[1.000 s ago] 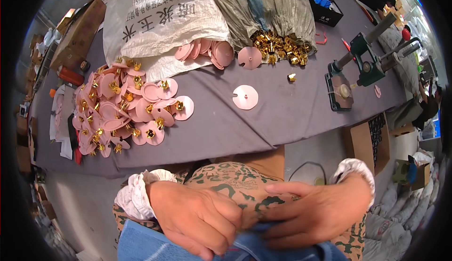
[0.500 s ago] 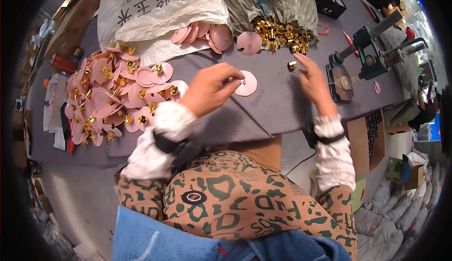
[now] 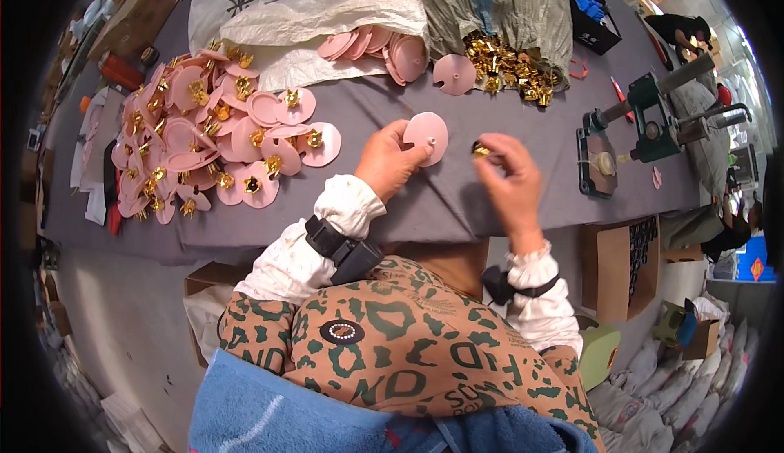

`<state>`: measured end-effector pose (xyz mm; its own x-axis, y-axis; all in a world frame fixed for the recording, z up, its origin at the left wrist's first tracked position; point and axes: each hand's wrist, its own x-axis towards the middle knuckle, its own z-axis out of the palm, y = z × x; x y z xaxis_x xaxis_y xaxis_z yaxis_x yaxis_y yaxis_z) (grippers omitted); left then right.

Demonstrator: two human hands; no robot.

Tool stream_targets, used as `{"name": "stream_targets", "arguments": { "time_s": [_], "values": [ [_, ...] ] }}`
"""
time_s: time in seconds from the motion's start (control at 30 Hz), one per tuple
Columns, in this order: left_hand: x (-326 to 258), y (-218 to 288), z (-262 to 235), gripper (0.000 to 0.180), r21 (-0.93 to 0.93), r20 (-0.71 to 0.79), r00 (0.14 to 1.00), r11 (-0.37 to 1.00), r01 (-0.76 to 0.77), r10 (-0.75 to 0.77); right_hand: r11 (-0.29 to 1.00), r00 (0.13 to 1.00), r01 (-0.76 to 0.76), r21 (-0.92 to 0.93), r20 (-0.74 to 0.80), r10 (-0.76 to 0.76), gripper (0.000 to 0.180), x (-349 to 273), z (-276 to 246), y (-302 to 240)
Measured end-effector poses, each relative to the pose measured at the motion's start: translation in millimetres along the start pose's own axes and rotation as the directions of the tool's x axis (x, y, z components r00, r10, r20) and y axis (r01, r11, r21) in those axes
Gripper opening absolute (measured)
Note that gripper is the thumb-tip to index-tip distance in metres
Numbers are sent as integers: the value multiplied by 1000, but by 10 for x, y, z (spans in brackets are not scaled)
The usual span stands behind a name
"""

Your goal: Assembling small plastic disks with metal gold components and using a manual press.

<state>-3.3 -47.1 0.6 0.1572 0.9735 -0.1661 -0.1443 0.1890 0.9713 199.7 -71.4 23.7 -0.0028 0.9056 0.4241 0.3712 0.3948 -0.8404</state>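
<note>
Between the thumb and fingers of my left hand (image 3: pixel 390 161) is a round pink plastic disc (image 3: pixel 427 136), tilted up off the table, with a small stud near its middle. My right hand (image 3: pixel 513 177), just to its right, pinches a small gold crown-shaped piece (image 3: pixel 482 151) at the fingertips, apart from the disc. To my left lies a large heap of pink discs (image 3: pixel 184 138), many with gold crowns fixed on them. Ahead, a loose pink disc (image 3: pixel 454 74) lies beside a pile of gold crowns (image 3: pixel 514 69) at the mouth of a grey-green sack.
A white woven sack (image 3: pixel 327 4) spills more pink discs at the far side. On the right stands a green hand press (image 3: pixel 645 118). A black box (image 3: pixel 596 24) with blue items is behind it. Below the table edge is a cardboard box (image 3: pixel 625 269).
My left hand has taken hold of the pink disc and raised it off the table. My right hand has picked up the gold crown and brought it closer to the disc.
</note>
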Motion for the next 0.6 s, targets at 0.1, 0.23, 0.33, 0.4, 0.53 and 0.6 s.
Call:
{"name": "stream_targets", "arguments": {
  "time_s": [0.1,0.23,0.33,0.4,0.53,0.6],
  "values": [
    [-46,-113,-24,30,146,66,995,986,-77,68,985,992,121,-124,44,-117,30,-184,311,-113],
    [-281,82,-40,27,530,103,935,776,-340,340,948,980,199,-249,57,-191,31,-177,459,-183],
    [-364,135,-128,27,500,85,930,792,-350,357,951,979,202,-234,47,-196,30,-151,508,-214],
    [-412,135,-198,25,499,52,936,803,-327,349,806,886,464,-368,186,-425,27,-75,553,-236],
    [-467,-39,-247,19,616,116,786,577,-537,608,812,890,-457,363,178,420,23,-242,722,-203],
    [-472,-10,-355,23,646,139,772,534,-546,621,725,827,-561,401,222,517,22,-237,757,-218]
  ]
}}
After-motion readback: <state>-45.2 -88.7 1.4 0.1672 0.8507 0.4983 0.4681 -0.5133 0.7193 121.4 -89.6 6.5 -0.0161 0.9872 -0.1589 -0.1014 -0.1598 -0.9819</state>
